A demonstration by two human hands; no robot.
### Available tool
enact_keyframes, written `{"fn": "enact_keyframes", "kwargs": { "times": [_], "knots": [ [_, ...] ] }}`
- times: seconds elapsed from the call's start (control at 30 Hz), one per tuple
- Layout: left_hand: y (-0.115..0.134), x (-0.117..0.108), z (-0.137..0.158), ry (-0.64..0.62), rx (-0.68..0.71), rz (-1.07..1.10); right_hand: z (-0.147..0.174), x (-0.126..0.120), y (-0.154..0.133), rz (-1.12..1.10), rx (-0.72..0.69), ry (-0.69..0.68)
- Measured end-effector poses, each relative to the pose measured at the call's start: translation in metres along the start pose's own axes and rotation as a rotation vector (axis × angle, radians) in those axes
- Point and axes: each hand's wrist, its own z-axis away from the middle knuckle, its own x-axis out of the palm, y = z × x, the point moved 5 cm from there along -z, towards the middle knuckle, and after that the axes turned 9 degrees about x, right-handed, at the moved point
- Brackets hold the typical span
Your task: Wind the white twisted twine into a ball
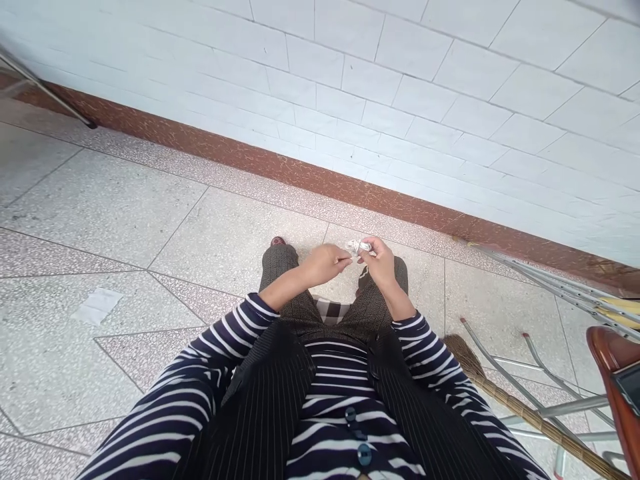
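Note:
Above my knees, both hands come together at a small bundle of white cord (356,246), which looks like a coiled cable. My right hand (381,264) is closed around the right side of the bundle, and a short piece of it hangs below the fingers. Thumb and fingers of my left hand (324,263) are pinched together at the bundle's lower left, seemingly on a strand of the cord. The exact grip of the left fingertips is too small to make out.
A white paper (99,306) lies on the speckled floor at left. On the right are a straw broom (535,420), a metal-legged chair or stool with a brown seat (607,360) and folded metal tubing (545,277). A tiled wall (345,73) rises ahead.

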Motion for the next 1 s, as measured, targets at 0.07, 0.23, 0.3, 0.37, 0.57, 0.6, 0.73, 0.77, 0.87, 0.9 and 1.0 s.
{"fn": "enact_keyframes", "kwargs": {
  "times": [0.07,0.23,0.3,0.37,0.57,0.6,0.73,0.77,0.87,0.9,1.0],
  "knots": [
    [0.001,-0.016,-0.008,0.036,0.116,-0.167,0.007,0.004,0.006,0.021,0.025,-0.029],
    [-0.001,-0.032,-0.018,0.074,0.253,-0.231,0.025,0.007,0.006,-0.05,0.137,-0.175],
    [-0.001,-0.028,-0.019,0.093,0.211,-0.142,0.029,0.007,0.003,-0.09,0.186,-0.228],
    [-0.003,-0.02,-0.018,0.106,0.139,-0.025,0.031,0.01,0.001,-0.123,0.214,-0.259],
    [-0.015,0.002,-0.005,0.139,-0.079,0.329,0.039,0.018,0.001,-0.16,0.149,-0.219],
    [-0.017,0.005,-0.002,0.145,-0.105,0.354,0.041,0.019,0.0,-0.146,0.12,-0.211],
    [-0.025,0.015,0.005,0.143,-0.176,0.466,0.048,0.023,-0.009,0.02,-0.002,-0.249],
    [-0.026,0.017,0.005,0.136,-0.188,0.492,0.049,0.024,-0.011,0.069,-0.017,-0.265],
    [-0.029,0.019,0.002,0.13,-0.215,0.521,0.05,0.024,-0.012,0.139,-0.016,-0.302],
    [-0.031,0.02,0.0,0.127,-0.22,0.519,0.049,0.024,-0.011,0.139,-0.005,-0.307],
    [-0.034,0.025,-0.002,0.104,-0.238,0.535,0.046,0.02,-0.005,0.109,0.047,-0.267]
  ]
}}
